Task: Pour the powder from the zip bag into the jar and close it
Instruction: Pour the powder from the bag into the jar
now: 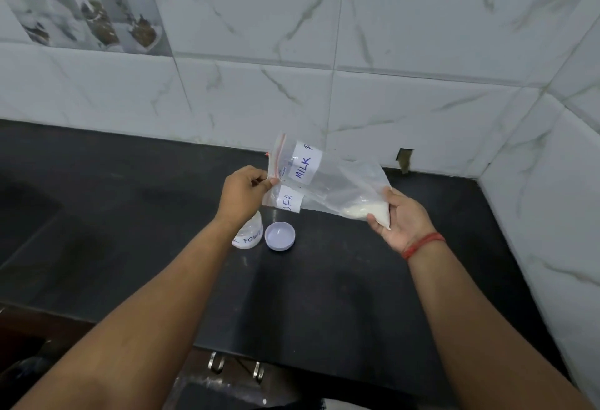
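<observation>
A clear zip bag (328,182) with a white label reading "MILK" is held in the air above the counter, lying roughly sideways. White powder (367,209) has gathered in its lower right corner. My left hand (242,193) pinches the bag's red zip edge at its left end. My right hand (401,218) cups the powder-filled corner from below. A small clear jar (250,234) with a handwritten label stands on the counter just under my left wrist, partly hidden by it. Its white lid (280,236) lies upside down on the counter right beside the jar.
The dark stone counter (324,296) runs to a tiled wall (357,84) behind and a tiled side wall (552,198) on the right. Metal cabinet handles (237,365) show below the front edge. A red thread is on my right wrist.
</observation>
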